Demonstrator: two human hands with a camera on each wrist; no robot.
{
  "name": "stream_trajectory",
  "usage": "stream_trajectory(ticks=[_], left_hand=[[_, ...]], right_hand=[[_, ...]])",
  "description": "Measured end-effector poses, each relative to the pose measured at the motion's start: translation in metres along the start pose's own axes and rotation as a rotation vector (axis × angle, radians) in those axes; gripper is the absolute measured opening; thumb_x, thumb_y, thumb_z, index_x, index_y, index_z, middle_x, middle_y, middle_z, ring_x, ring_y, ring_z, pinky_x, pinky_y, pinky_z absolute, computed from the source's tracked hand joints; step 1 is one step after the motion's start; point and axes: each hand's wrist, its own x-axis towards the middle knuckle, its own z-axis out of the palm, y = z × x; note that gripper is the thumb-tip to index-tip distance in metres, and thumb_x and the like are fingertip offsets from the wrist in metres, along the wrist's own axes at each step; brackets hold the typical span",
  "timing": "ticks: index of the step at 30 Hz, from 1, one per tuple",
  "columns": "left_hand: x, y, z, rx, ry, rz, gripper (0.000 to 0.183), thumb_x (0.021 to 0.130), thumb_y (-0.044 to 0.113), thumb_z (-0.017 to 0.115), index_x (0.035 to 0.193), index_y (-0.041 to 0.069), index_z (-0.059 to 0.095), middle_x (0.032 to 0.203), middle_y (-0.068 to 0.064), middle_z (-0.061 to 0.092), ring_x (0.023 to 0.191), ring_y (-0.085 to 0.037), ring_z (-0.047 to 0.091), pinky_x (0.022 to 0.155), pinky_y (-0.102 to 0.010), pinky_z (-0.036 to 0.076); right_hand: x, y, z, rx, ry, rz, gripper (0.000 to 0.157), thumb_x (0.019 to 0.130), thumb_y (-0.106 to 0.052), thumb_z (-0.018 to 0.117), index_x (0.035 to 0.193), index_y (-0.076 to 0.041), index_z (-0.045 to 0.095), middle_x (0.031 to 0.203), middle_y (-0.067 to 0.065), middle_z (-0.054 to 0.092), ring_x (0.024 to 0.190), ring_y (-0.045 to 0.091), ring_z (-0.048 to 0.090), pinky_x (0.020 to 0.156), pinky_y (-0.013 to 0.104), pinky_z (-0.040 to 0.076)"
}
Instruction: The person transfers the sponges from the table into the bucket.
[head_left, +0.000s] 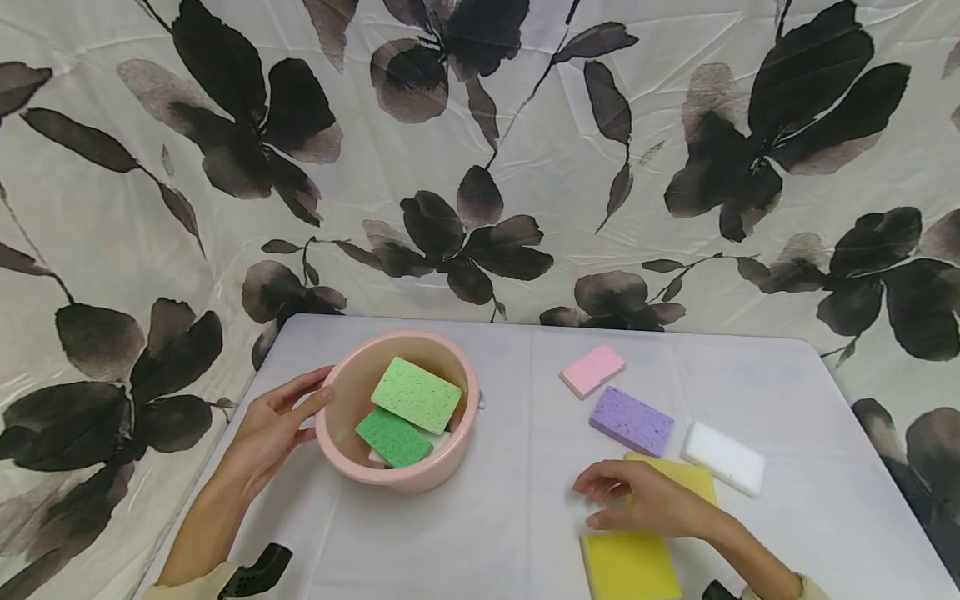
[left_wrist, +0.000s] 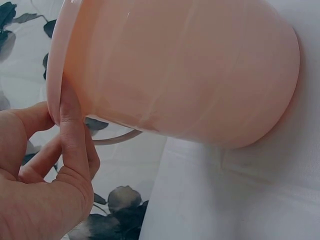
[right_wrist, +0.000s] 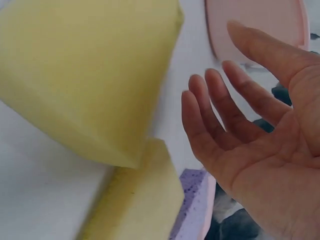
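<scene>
My left hand (head_left: pixel 273 429) pinches the rim of a pink bucket (head_left: pixel 442 467) on the left of the table; the left wrist view shows thumb and fingers at the bucket's rim (left_wrist: pixel 56 65). Inside lie a light green sponge (head_left: pixel 417 395) and a darker green sponge (head_left: pixel 393 437), with paler pieces partly hidden beneath. My right hand (head_left: pixel 648 498) hovers by two yellow sponges, overlapping the farther yellow sponge (head_left: pixel 686 477) in the head view. The nearer yellow sponge (head_left: pixel 632 567) lies just below it. In the right wrist view, the right hand (right_wrist: pixel 250 125) has relaxed fingers and holds nothing.
Beyond the right hand lie a purple sponge (head_left: pixel 632 421), a white sponge (head_left: pixel 723 458) and a small pink sponge (head_left: pixel 592 371). A white cloth covers the table (head_left: pixel 510 517). Behind it hangs a flower-patterned curtain (head_left: pixel 600 192).
</scene>
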Motion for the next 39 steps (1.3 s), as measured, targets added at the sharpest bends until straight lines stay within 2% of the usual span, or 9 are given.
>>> stream_trajectory(ticks=[7,14,19,26,32,35,39], left_hand=[[0.0,-0.001,0.0,-0.015,0.0,-0.003,0.071,0.098,0.039,0.071,0.155,0.006,0.045,0.15,-0.005,0.044,0.107,-0.001,0.062,0.083,-0.025,0.06],[0.0,0.0,0.0,-0.022,0.001,-0.006,0.071,0.097,0.039,0.072,0.155,0.008,0.046,0.15,-0.005,0.044,0.107,-0.001,0.062,0.083,-0.025,0.059],[0.001,0.0,0.0,-0.025,0.002,-0.019,0.072,0.096,0.041,0.072,0.155,0.009,0.045,0.152,-0.005,0.043,0.107,-0.001,0.062,0.084,-0.025,0.059],[0.001,-0.001,0.0,-0.039,0.0,-0.022,0.073,0.096,0.04,0.072,0.156,0.009,0.044,0.152,-0.004,0.042,0.107,0.0,0.062,0.084,-0.024,0.059],[0.001,-0.002,0.0,-0.049,-0.004,-0.004,0.071,0.096,0.039,0.073,0.155,0.008,0.046,0.151,-0.004,0.043,0.107,-0.001,0.062,0.083,-0.025,0.059],[0.001,-0.003,0.0,-0.051,-0.004,-0.002,0.071,0.096,0.039,0.073,0.154,0.008,0.047,0.151,-0.004,0.044,0.107,0.0,0.062,0.082,-0.025,0.06],[0.001,-0.003,-0.001,-0.054,-0.003,-0.002,0.071,0.096,0.039,0.073,0.154,0.008,0.047,0.151,-0.005,0.044,0.107,0.0,0.062,0.083,-0.025,0.06]], right_hand=[[-0.006,0.006,0.007,0.039,-0.054,0.022,0.035,0.091,-0.026,0.08,0.118,-0.007,0.07,0.109,0.004,0.071,0.098,0.02,0.066,0.088,0.028,0.056],[-0.011,0.012,0.014,0.0,-0.091,-0.065,0.03,0.093,-0.024,0.078,0.116,-0.007,0.069,0.11,0.003,0.072,0.098,0.016,0.067,0.086,0.029,0.058],[-0.012,0.012,0.015,-0.001,-0.135,-0.095,0.023,0.095,-0.022,0.076,0.112,-0.008,0.069,0.109,0.0,0.071,0.1,0.01,0.065,0.086,0.03,0.058],[-0.012,0.006,0.013,-0.093,-0.198,-0.148,0.016,0.098,-0.021,0.072,0.109,-0.013,0.065,0.106,-0.007,0.066,0.099,0.004,0.061,0.085,0.029,0.057],[-0.01,-0.004,0.008,-0.096,-0.244,-0.127,0.015,0.096,-0.024,0.073,0.102,-0.015,0.063,0.09,-0.011,0.061,0.085,-0.002,0.054,0.074,0.022,0.055],[-0.01,-0.009,0.003,-0.088,-0.246,-0.093,0.02,0.094,-0.025,0.077,0.107,-0.013,0.066,0.094,-0.011,0.063,0.087,0.0,0.058,0.075,0.024,0.057],[-0.008,-0.015,-0.004,-0.021,-0.242,-0.037,0.029,0.091,-0.023,0.08,0.114,-0.009,0.07,0.096,-0.01,0.066,0.089,0.003,0.061,0.075,0.026,0.059]])
